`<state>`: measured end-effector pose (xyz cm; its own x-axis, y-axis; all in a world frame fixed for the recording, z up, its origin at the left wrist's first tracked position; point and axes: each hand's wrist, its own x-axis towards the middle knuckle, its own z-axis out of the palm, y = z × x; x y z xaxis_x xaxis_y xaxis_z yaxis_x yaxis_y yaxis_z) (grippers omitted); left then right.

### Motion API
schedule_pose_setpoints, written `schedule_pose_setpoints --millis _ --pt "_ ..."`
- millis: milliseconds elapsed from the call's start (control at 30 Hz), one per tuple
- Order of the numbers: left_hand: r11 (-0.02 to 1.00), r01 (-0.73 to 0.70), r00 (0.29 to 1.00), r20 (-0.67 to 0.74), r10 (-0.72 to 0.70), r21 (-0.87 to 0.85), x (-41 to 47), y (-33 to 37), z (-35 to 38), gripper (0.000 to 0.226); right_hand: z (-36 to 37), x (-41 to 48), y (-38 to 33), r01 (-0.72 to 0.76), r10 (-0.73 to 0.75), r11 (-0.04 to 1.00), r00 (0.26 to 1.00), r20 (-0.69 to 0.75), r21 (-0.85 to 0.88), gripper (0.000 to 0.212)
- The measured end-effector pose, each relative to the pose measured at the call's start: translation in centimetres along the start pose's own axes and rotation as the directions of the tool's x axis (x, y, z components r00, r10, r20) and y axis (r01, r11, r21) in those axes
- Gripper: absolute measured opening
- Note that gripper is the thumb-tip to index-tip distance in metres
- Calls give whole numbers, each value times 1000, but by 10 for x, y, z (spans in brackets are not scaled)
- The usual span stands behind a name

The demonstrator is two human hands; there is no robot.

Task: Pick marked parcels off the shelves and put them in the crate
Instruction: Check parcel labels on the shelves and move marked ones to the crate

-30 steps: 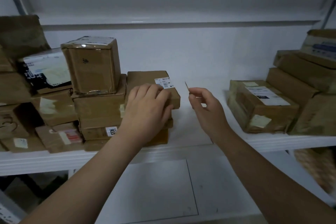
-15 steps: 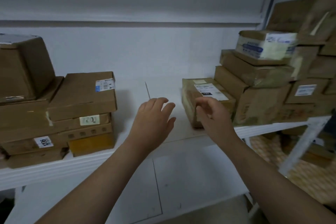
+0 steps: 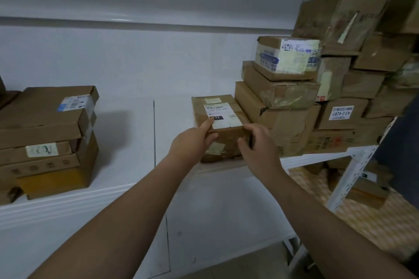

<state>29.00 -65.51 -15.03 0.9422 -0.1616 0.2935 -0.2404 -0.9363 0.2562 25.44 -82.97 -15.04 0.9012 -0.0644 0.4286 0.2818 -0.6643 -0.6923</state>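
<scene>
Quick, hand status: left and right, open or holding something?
Left hand: grips the labelled parcel at its near left corner.
Right hand: grips the same parcel at its near right corner.

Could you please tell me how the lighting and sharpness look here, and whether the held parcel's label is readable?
Head view: dim, even light, no harsh glare. Head view: the left stack casts a soft shadow rightward on the shelf. Head view: the label on the held parcel reads "122"; boxes at the far right edge smear.
</scene>
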Motion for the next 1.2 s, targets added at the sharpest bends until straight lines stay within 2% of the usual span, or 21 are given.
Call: schedule_pose_setpoints --millis 167,333,433,500,633,700,800,867,933,1000,1100,1200 --pt "989 28 991 -128 -47 -146 -19 0 2 44 7 -1 -4 -33 31 978 999 14 208 56" --pt "910 51 943 -280 -180 -412 -51 14 4 24 10 -3 -9 -19 22 993 999 -32 114 55" --pt "813 73 903 -307 -300 -577 -65 19 7 18 10 -4 -16 20 -11 986 998 -55 163 49" --pt "738 91 888 -281 -363 -668 -73 18 7 25 9 -3 -19 30 -17 977 998 -66 213 39" --pt "608 109 886 -201 -418 -786 -84 9 -1 75 12 -6 -25 13 -9 927 1000 -13 374 27" --pt "580 59 887 -223 -403 -813 -87 4 -8 73 15 -9 -26 36 -51 915 998 26 402 34" --pt "517 13 873 -243 -423 -856 -92 0 -19 62 18 -11 -28 110 -146 931 986 81 348 62" --pt "462 -14 867 -241 -437 -887 -93 -2 -27 57 19 -15 -30 71 -136 892 984 116 446 61" --pt "467 -27 873 -248 -419 -884 -95 -4 -33 56 22 -20 -31 41 -153 844 974 167 535 60" --pt "527 -33 877 -277 -392 -849 -97 -7 -38 64 26 -23 -30 45 -183 832 963 197 553 73" --pt "613 -49 901 -300 -313 -788 -103 -10 -43 93 25 -25 -34 83 -209 861 957 201 502 105" --pt "677 -86 915 -326 -236 -731 -108 -10 -50 94 24 -29 -33 113 -220 875 959 179 470 113"
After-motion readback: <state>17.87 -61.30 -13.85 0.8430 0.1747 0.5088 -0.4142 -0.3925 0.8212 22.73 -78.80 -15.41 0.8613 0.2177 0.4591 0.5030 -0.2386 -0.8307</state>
